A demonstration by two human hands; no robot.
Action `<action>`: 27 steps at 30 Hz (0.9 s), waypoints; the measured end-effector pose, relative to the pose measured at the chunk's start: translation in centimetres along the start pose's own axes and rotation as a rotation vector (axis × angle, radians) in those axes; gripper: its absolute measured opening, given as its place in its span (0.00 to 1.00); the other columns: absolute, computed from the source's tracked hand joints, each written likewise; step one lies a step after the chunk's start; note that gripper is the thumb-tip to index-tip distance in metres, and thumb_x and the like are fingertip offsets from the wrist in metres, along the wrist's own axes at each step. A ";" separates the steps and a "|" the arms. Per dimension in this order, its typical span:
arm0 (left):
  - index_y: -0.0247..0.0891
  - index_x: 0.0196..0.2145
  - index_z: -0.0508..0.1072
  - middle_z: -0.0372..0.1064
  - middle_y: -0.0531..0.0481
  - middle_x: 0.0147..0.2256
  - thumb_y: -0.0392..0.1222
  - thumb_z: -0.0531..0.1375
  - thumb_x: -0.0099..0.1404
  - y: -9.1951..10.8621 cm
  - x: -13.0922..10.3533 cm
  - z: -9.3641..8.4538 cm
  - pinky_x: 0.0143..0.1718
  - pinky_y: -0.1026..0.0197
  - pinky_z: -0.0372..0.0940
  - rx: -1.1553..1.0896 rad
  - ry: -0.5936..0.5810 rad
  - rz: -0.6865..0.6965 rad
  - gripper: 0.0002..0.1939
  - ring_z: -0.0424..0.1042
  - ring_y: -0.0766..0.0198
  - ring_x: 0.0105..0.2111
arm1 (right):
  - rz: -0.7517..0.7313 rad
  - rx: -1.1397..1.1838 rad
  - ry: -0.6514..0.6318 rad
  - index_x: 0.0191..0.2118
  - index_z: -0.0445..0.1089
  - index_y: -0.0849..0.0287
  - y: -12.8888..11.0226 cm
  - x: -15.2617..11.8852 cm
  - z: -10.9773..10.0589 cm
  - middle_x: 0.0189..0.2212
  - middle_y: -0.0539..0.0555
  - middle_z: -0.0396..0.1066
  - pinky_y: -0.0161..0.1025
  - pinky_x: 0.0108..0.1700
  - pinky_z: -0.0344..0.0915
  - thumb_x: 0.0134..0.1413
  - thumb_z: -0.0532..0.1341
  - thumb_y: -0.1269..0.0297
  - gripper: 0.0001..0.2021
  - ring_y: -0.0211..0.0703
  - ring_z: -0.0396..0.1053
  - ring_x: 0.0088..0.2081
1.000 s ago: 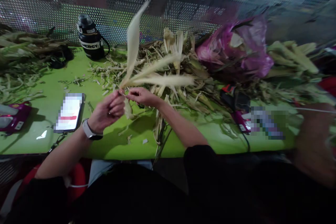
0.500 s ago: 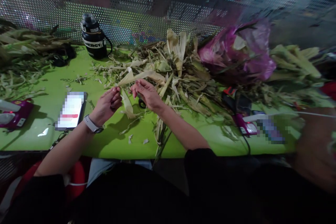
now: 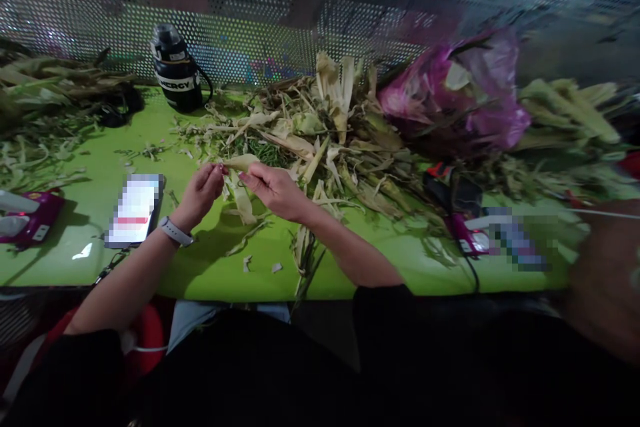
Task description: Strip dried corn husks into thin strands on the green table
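A pale strip of corn husk (image 3: 242, 161) stretches between my two hands above the green table (image 3: 210, 267). My left hand (image 3: 204, 192) pinches one end of it between thumb and fingertips. On the other side, my right hand (image 3: 275, 191) is closed with its thumb on top, gripping the strip; its curled fingers are partly hidden. Just below them another piece of husk (image 3: 243, 203) lies on the table. Behind my right hand spreads a heap of dry corn husks (image 3: 365, 167), with torn shreds toward its left side.
A dark bottle (image 3: 177, 77) stands at the back, before a perforated metal screen (image 3: 280, 27). A phone (image 3: 135, 210) lies left, near a purple power socket (image 3: 33, 217). Rightward are a pink plastic bag (image 3: 500, 100), a second phone (image 3: 520, 240) and another person's arm (image 3: 607, 267).
My right hand has shifted slightly down and turned, its thumb now lying over the husk strip. The strip that arched up behind that hand now runs short between both hands.
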State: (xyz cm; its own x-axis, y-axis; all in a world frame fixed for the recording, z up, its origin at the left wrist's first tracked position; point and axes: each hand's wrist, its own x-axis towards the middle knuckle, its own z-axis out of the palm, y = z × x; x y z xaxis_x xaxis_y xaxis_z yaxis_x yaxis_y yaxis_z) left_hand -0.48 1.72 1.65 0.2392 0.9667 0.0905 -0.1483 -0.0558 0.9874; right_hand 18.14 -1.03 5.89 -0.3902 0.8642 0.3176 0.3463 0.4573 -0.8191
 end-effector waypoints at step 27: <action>0.37 0.35 0.64 0.57 0.59 0.19 0.51 0.58 0.67 -0.3 -1.3 1.0 0.16 0.70 0.46 -0.042 -0.220 -0.181 0.14 0.52 0.73 0.16 | 0.089 0.303 -0.017 0.26 0.55 0.56 0.3 0.0 -0.2 0.18 0.43 0.53 0.33 0.26 0.56 0.61 0.55 0.44 0.21 0.31 0.55 0.20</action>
State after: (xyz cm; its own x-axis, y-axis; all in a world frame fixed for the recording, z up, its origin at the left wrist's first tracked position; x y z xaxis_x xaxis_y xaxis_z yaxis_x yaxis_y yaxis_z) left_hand 0.21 0.28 1.37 0.4674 0.8822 -0.0564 -0.1225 0.1278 0.9842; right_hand 18.41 -0.89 5.78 -0.3848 0.8931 0.2328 0.1103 0.2949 -0.9491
